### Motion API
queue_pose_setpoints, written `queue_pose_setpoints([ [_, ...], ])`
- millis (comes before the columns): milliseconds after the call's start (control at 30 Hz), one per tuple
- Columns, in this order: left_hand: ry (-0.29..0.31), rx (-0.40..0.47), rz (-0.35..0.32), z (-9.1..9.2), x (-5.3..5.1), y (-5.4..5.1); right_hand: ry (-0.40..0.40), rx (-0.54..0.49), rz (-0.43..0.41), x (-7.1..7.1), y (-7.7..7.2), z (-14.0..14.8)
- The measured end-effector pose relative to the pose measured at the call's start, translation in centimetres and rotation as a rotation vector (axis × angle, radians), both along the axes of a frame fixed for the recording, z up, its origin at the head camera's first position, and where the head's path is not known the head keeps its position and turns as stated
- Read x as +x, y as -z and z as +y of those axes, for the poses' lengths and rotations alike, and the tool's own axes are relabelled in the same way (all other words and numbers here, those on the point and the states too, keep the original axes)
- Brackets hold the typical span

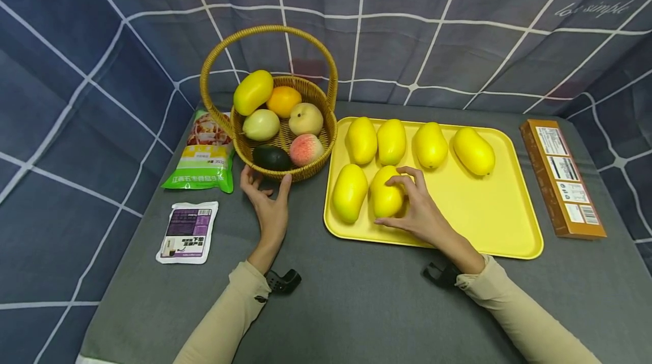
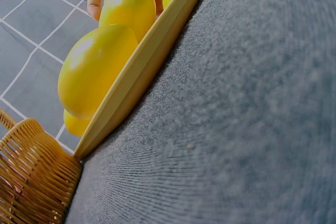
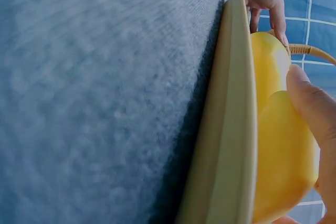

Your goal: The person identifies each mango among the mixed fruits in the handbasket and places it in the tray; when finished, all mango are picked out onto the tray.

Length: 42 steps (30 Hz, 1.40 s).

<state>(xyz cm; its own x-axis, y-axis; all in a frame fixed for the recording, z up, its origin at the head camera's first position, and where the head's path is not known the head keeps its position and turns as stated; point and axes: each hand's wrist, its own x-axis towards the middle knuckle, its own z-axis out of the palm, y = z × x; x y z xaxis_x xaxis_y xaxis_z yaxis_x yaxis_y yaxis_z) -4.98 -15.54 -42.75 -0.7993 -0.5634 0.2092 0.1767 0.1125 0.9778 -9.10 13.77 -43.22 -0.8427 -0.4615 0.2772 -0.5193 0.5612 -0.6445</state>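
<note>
My right hand [image 1: 420, 211] grips a yellow mango [image 1: 385, 193] in the front row on the yellow tray [image 1: 489, 211], thumb on its near side and fingers over its far side. Another mango [image 1: 350, 193] lies just left of it; several more, including one [image 1: 472, 151] at the right, line the tray's back. My left hand [image 1: 270, 211] touches the front of the wicker basket [image 1: 321, 168] with thumb and fingers spread apart. Inside the basket are a mango [image 1: 253, 92], an orange fruit [image 1: 283, 101], a peach [image 1: 306, 149], a dark green avocado [image 1: 272, 157] and two pale fruits.
A green food bag [image 1: 201, 160] lies left of the basket, with a white and purple pouch [image 1: 187, 232] nearer the front. Right of the tray lies a brown box [image 1: 562, 180]. A checked curtain [image 1: 387, 41] stands behind the grey table [image 1: 351, 302]. The basket's tall handle [image 1: 267, 29] arches upward.
</note>
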Motion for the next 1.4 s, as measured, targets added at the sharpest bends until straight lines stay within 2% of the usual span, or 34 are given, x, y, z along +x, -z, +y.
queue_pose_setpoints([
  [167, 0.009, 0.006, 0.019, 0.1, -0.1, 0.1, 0.003, 0.035, -0.037, 0.5, -0.1, 0.5],
  [400, 0.010, 0.007, 0.047, 0.1, -0.2, 0.2, 0.037, 0.118, 0.027, 0.6, 0.2, 1.2],
  [633, 0.012, 0.008, 0.045, 0.0, -0.2, 0.3, 0.030, 0.105, 0.009, 0.8, 0.1, 1.1],
  [900, 0.016, 0.006, 0.044, -0.1, -0.1, 0.2, -0.021, 0.100, 0.026, 1.1, 0.1, 0.8],
  [1100, 0.015, 0.004, 0.043, -0.1, -0.1, 0.2, -0.009, 0.119, 0.028, 1.4, -0.1, 0.7],
  [1267, 0.007, 0.005, 0.037, -0.1, 0.0, 0.1, -0.001, 0.140, 0.044, 1.5, -0.3, 0.9],
  [1400, 0.009, 0.004, 0.037, 0.0, -0.1, 0.0, 0.022, 0.157, 0.106, 1.1, -1.6, 1.4],
])
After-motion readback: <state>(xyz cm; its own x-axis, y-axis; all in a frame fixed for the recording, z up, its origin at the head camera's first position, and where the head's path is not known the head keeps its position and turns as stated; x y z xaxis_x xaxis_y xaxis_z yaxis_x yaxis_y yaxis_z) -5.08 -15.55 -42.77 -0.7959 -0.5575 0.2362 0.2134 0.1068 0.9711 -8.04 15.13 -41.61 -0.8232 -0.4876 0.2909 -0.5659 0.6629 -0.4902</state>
